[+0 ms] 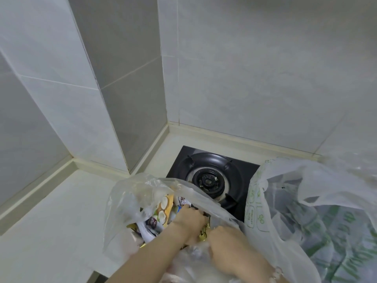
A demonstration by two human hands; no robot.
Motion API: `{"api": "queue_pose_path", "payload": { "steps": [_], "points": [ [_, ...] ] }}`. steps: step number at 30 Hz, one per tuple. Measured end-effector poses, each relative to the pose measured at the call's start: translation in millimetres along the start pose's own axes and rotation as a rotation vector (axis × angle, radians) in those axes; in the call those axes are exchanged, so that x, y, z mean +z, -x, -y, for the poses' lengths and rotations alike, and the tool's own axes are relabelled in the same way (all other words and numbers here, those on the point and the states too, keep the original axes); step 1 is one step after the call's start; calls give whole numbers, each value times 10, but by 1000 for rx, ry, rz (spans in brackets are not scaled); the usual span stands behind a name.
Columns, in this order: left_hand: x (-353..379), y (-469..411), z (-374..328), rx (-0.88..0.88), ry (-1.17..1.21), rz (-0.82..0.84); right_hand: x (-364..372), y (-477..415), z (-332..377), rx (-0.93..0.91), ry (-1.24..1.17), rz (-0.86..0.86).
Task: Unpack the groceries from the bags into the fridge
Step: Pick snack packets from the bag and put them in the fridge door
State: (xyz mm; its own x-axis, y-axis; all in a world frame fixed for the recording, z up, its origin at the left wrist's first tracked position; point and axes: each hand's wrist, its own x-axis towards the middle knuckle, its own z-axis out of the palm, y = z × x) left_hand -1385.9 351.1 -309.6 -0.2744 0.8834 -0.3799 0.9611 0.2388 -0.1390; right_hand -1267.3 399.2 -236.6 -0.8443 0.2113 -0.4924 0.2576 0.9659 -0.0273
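Note:
A clear plastic bag [126, 203] stands open on the white counter [51, 221], filled with several snack packets [163, 209] in yellow, white and brown. My left hand [189, 218] reaches down into the bag, its fingers curled round a dark and yellow packet [204, 231]. Just to its right, my right hand [226, 244] grips the bag's crumpled plastic at the near rim. A second bag [306, 221], white with green print, stands at the right; its contents are hidden. The fridge is out of view.
A black gas stove [208, 180] with one burner sits behind the two bags. Grey tiled walls close the counter at the back and left, with a corner column [122, 99] jutting in. The counter's front edge shows at the bottom left.

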Motion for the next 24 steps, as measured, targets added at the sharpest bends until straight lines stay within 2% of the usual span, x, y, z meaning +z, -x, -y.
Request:
{"api": "queue_pose_path", "payload": {
  "steps": [3,7,11,15,19,24],
  "points": [
    [-104,157,31,-49,70,-106,-24,20,-16,14,-106,-98],
    [-259,490,145,-227,301,-209,-34,-22,-2,-27,-239,-277],
    [-474,846,393,-376,604,-297,-100,-81,145,-164,-277,-415],
    [-584,1145,569,-389,918,-353,-249,-126,419,-310,-314,-489],
    [-540,1308,630,-399,1249,-344,-351,-208,624,-329,-287,-516],
    [-403,1368,748,-442,1533,-173,-292,-309,551,-264,-261,-476]
  ]
}}
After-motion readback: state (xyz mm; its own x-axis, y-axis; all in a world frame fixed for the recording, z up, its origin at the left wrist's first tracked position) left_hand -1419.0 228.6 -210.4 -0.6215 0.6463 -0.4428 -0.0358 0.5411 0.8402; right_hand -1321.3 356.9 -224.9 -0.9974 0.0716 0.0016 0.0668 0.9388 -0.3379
